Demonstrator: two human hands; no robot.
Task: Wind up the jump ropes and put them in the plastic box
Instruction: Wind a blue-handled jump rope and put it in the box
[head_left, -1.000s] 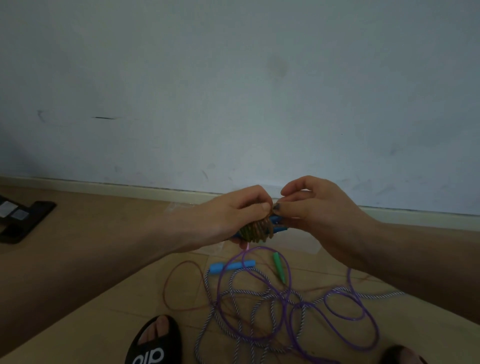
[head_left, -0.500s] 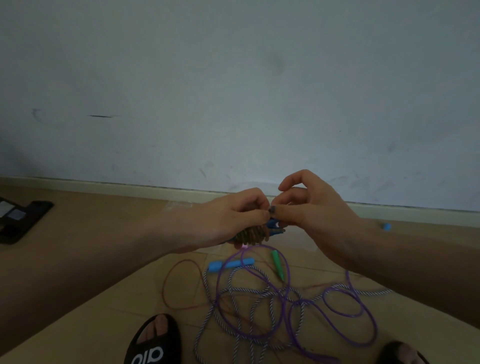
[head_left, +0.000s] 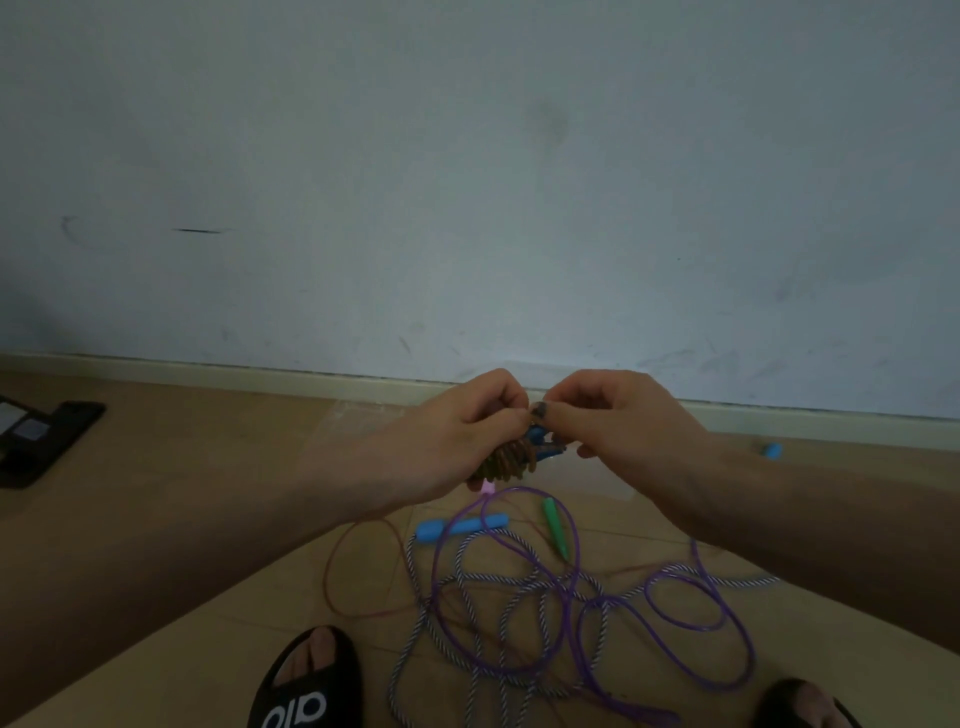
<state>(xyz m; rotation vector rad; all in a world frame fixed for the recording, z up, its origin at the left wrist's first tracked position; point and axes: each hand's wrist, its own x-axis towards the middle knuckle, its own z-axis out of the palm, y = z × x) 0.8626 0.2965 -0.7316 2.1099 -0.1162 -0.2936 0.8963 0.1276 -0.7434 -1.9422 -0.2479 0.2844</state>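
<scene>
A brown jump rope, wound tightly around its dark blue handles, is held in the air above the floor. My left hand grips the bundle from the left. My right hand pinches the rope's end at the top of the bundle, thumb and fingers closed. Below on the floor lies a tangle: a purple rope, a blue-and-white striped rope with a light blue handle, a thin red rope and a green handle. A clear plastic box sits behind my hands, mostly hidden.
A white wall with a pale skirting board runs across the back. A dark flat object lies at the left on the floor. Another light blue handle lies at the right. My feet in black slippers are at the bottom edge.
Both hands with the wound bundle stay almost in place; my right hand's fingers have curled down and closed more tightly at the bundle's top.
</scene>
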